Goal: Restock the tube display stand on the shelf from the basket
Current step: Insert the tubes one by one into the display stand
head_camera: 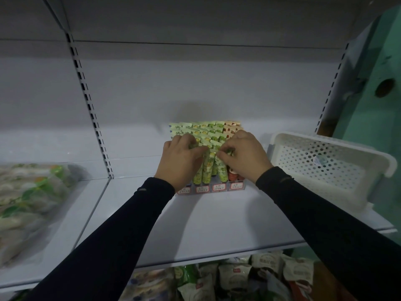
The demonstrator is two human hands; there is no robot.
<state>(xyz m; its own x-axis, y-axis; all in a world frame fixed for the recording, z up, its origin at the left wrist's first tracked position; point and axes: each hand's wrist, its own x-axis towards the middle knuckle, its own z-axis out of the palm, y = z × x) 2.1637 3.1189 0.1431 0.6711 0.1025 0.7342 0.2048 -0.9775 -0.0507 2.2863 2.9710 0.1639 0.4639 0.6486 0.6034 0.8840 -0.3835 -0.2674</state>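
Note:
The tube display stand (217, 187) sits on the white shelf (217, 224), packed with rows of green tubes (207, 170) and a right-hand column of orange-red tubes (233, 127). Red price labels run along its front edge. My left hand (181, 161) is over the stand's left side, its fingers curled on the tops of green tubes. My right hand (243, 157) is over the right side and pinches the crimped top of a green tube. The white perforated basket (325, 168) stands to the right of the stand; only a small round label shows inside it.
Clear bags of packaged goods (28, 203) lie on the neighbouring shelf bay at the left. Several snack packets (238, 276) fill the shelf below. A slotted upright (93, 118) divides the bays. A green wall (379, 94) is at the right.

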